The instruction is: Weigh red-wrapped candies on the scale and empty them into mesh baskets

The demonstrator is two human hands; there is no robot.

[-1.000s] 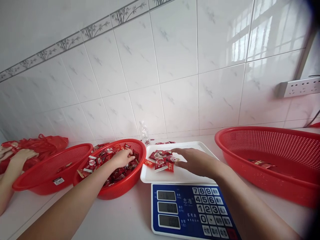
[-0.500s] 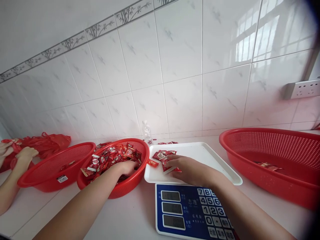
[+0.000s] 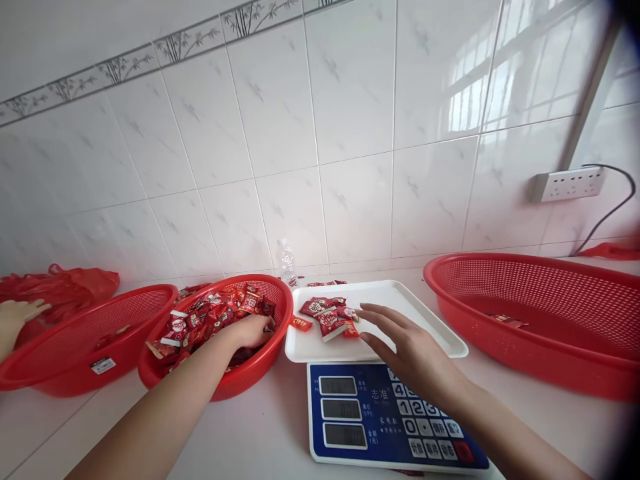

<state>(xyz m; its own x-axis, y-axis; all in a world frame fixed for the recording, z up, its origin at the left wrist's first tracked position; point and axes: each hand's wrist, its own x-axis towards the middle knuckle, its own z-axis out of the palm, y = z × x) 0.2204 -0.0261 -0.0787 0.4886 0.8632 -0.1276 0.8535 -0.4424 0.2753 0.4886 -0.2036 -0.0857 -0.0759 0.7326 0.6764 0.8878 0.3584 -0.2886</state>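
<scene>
The fingers [image 3: 387, 321] of the right hand [image 3: 419, 348] are standing spread, with the thumb apart below the others, and no thing is showing between them. In this head view, the pile of packets [image 3: 330, 321] is lying directly to the left of these fingertips, on the left part of the white tray [image 3: 413, 310]. The gap there is very small; whether skin is touching wrapper, I cannot tell. In the pile, the packet with a pale edge is slanting, this edge rising from lower left to upper right. One orange-red packet [image 3: 301, 324] is lying lengthwise across, near the left rim of the tray, so the pile is coming between it and the right fingers. To this single packet the left hand [image 3: 254, 329] is the nearer one, but the wall of the filled red basket [image 3: 260, 375] is standing between. The left hand is reaching low into this basket, among the loose wrapped sweets [image 3: 215, 313]; its fingertips are hiding, so I cannot tell if they are pinching something.
</scene>
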